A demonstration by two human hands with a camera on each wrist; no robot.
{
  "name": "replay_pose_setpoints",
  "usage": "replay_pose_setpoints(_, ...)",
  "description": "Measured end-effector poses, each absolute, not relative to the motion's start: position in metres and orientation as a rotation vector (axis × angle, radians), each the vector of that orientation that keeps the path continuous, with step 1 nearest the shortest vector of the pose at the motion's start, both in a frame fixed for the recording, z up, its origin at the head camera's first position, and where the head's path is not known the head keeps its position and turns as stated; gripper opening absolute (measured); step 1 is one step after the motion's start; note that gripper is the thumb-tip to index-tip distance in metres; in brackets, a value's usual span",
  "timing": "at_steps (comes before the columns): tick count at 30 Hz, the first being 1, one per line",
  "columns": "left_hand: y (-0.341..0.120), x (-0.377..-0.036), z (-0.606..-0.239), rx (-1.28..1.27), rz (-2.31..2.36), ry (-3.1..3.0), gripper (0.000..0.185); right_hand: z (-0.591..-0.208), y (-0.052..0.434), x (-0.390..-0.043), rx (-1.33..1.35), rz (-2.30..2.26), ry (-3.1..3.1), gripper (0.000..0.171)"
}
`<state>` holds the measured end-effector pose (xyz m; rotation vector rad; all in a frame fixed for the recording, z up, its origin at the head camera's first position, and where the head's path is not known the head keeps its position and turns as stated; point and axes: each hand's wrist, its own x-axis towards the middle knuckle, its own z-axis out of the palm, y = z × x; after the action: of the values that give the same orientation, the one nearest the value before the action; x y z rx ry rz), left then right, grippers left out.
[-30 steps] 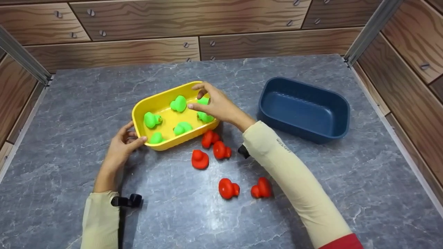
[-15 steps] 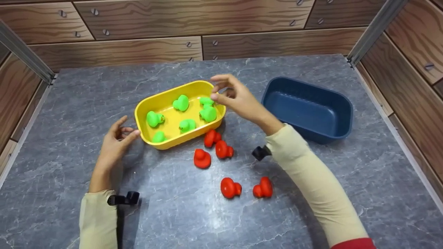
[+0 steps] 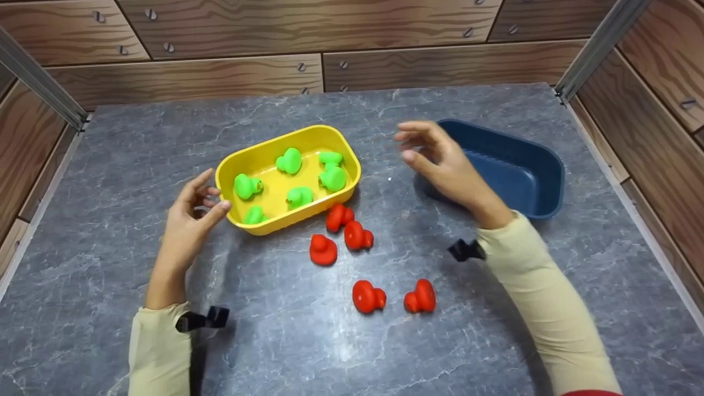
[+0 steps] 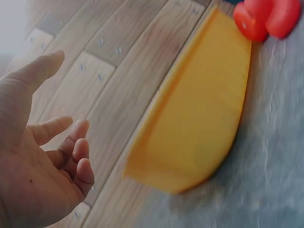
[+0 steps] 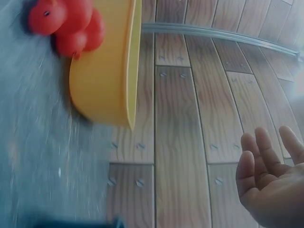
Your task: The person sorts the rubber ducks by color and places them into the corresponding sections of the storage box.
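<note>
Yellow plastic tub [image 3: 258, 165] with six green rubber ducks [image 3: 289, 160], set on the grey marble-patterned worktop [image 3: 110, 165] between two empty hands.

The tub is placed left of centre on the worktop. Just beside its near left corner the left hand [image 3: 187, 223] is held, fingers relaxed and slightly apart, thumb pointed to the rim; whether the rim is touched cannot be told. The right hand [image 3: 445, 165] is raised above the worktop between the yellow tub and the dark blue plastic tub [image 3: 528, 170], fingers loosely bent, nothing being gripped. Five red rubber ducks [image 3: 323, 250] are lying on the worktop in front of the yellow tub, three near its front wall and two nearer the person. Both arms are covered by cream sleeves [image 3: 550, 308].
</note>
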<state>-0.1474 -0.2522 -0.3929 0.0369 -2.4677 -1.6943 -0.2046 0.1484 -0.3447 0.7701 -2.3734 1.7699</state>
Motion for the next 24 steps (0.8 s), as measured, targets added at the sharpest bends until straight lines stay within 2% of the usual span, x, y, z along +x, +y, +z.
replay_pose_setpoints(6,-0.232,-0.141,-0.387,-0.135,-1.697,-2.412,0.058,-0.350,0.191,-0.193,0.716,1.607,-2.369,0.048)
replay_pose_setpoints(13,-0.211,-0.134,-0.385,-0.261,-1.692,-2.455,0.060,-0.359,0.235,-0.179,0.631,1.447,-2.439,0.040)
replay_pose_setpoints(24,-0.184,-0.125,-0.391,-0.432,-1.799,-2.546,0.062,-0.372,0.270,-0.158,0.593,1.355,-2.474,0.041)
